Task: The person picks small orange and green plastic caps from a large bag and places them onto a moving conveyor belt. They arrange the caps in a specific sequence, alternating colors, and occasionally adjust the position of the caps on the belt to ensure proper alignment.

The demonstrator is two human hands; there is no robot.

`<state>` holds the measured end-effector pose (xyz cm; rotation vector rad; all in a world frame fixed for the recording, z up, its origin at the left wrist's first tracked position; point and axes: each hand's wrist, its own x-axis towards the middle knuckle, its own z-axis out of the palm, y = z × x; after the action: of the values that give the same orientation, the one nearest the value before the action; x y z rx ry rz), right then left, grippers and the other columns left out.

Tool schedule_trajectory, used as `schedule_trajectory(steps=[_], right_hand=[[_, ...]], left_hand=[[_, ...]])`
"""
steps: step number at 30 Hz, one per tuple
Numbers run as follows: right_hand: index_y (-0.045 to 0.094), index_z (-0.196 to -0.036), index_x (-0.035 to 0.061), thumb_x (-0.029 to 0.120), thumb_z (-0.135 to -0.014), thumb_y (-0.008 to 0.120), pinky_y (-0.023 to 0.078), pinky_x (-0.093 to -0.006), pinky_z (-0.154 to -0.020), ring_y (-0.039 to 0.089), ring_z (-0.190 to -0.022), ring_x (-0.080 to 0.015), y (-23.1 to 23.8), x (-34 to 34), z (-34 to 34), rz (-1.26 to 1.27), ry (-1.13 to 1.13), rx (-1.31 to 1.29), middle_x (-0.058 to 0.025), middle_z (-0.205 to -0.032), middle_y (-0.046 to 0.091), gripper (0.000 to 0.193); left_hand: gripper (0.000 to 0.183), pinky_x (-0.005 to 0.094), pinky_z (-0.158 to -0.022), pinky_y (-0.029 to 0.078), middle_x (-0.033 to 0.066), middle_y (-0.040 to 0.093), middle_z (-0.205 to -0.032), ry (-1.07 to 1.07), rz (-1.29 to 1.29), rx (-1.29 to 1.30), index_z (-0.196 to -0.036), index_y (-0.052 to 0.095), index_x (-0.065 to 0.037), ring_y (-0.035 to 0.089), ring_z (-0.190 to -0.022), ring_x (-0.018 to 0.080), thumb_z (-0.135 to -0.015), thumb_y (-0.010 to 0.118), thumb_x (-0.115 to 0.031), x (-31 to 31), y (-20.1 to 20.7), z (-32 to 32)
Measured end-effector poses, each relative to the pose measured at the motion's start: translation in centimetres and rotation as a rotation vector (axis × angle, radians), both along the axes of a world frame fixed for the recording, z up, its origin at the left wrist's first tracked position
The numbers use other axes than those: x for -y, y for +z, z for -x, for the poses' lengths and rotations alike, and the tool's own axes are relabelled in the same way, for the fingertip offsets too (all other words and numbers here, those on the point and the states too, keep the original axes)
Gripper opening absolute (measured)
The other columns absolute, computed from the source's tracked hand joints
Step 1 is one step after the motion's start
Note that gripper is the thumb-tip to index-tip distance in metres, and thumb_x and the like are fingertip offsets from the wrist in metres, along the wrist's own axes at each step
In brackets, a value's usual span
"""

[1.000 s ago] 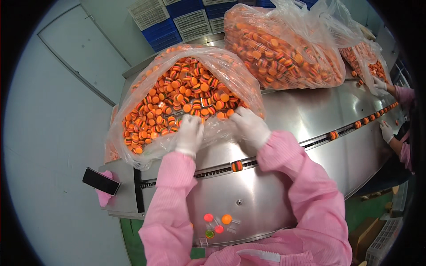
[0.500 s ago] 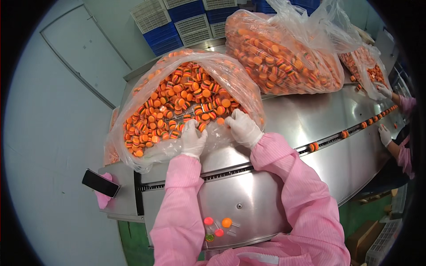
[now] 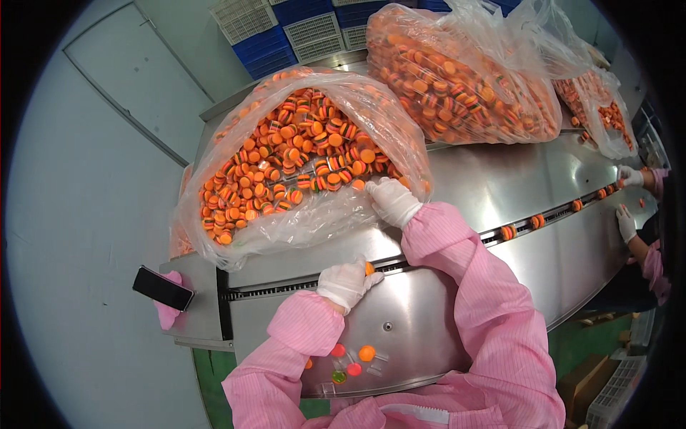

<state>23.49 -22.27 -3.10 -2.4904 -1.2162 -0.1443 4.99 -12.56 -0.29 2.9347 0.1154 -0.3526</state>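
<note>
A large clear plastic bag [image 3: 307,225] lies wide-mouthed before me, full of small burger-shaped pieces [image 3: 289,154] with orange ends and striped layers. My left hand [image 3: 346,284], in a white glove, is at the slotted conveyor channel [image 3: 275,289]. Its fingers are closed on one burger-shaped piece [image 3: 369,268], whose orange end shows beyond them. My gloved right hand [image 3: 394,203] rests at the bag's right front lip, fingers curled in; what they grip is hidden. Further right, several burger-shaped pieces [image 3: 537,222] stand in the channel.
Two more filled bags [image 3: 464,93] stand behind, to the right. Loose pink discs [image 3: 354,369], an orange disc [image 3: 366,354] and clear plastic parts lie near my body. A phone [image 3: 163,287] sits at left. A co-worker's gloved hands [image 3: 627,223] are at the far right; crates [image 3: 314,39] are stacked behind.
My left hand has left the bag's mouth and come down to the channel with a burger-shaped piece. My right hand stays by the bag's lip. Pieces in the channel have shifted left.
</note>
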Motion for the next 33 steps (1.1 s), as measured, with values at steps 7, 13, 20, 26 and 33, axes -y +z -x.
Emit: schedule_trajectory(steps=[7, 13, 20, 26, 33], right_hand=[[0.055, -0.094, 0.0016, 0.008, -0.078, 0.051, 0.046, -0.0407, -0.068, 0.054, -0.076, -0.0321, 4.5, 4.7, 3.3, -0.252, 0.176, 0.048, -0.0161, -0.078, 0.052, 0.017], [0.056, -0.084, 0.0031, 0.012, -0.073, 0.054, 0.047, -0.0355, -0.062, 0.055, -0.073, -0.0267, 2.4, 11.8, 8.8, 0.404, 0.08, 0.157, -0.014, -0.078, 0.053, 0.015], [0.053, -0.091, 0.0054, 0.01, -0.077, 0.051, 0.051, -0.0386, -0.06, 0.058, -0.072, -0.0294, 5.5, 11.0, 10.4, 0.255, 0.17, -0.124, -0.0154, -0.085, 0.052, 0.016], [0.061, -0.086, 0.0065, 0.015, -0.08, 0.051, 0.045, -0.037, -0.076, 0.055, -0.093, -0.0264, 5.0, 2.7, 2.6, 0.068, 0.028, 0.332, -0.01, -0.091, 0.058, 0.015], [0.07, -0.096, 0.0115, 0.019, -0.082, 0.049, 0.031, -0.0419, -0.09, 0.055, -0.098, -0.0218, 2.0, -2.7, -1.0, 0.703, -0.041, 0.347, -0.0061, -0.098, 0.065, 0.026]], left_hand=[[0.055, 0.0434, -0.059, 0.049, 0.0152, 0.063, -0.067, -0.032, -0.009, -0.058, -0.073, 0.062, -0.007, 0.063, -0.067, 0.0349, -0.081, 0.049, -0.059, -0.2, 0.0, -1.4], [0.022, 0.0391, -0.066, 0.047, 0.0141, 0.056, -0.079, -0.067, 0.266, 0.613, -0.086, 0.059, -0.006, 0.057, -0.076, 0.0329, -0.081, 0.061, -0.027, -2.8, 0.7, -5.2], [0.026, 0.0372, -0.077, 0.045, 0.0153, 0.053, -0.088, -0.161, 0.267, 0.644, -0.1, 0.056, -0.007, 0.055, -0.085, 0.0338, -0.076, 0.065, -0.011, -6.6, -3.1, -15.0], [0.026, 0.0411, -0.075, 0.045, 0.0165, 0.049, -0.089, 0.053, 0.243, 0.494, -0.093, 0.05, -0.008, 0.054, -0.084, 0.0356, -0.074, 0.067, -0.013, -3.7, -1.7, -14.2], [0.022, 0.0373, -0.074, 0.044, 0.0129, 0.054, -0.089, -0.461, 0.287, 0.656, -0.085, 0.052, -0.006, 0.052, -0.083, 0.0306, -0.066, 0.063, -0.002, -2.7, 0.0, -2.3]])
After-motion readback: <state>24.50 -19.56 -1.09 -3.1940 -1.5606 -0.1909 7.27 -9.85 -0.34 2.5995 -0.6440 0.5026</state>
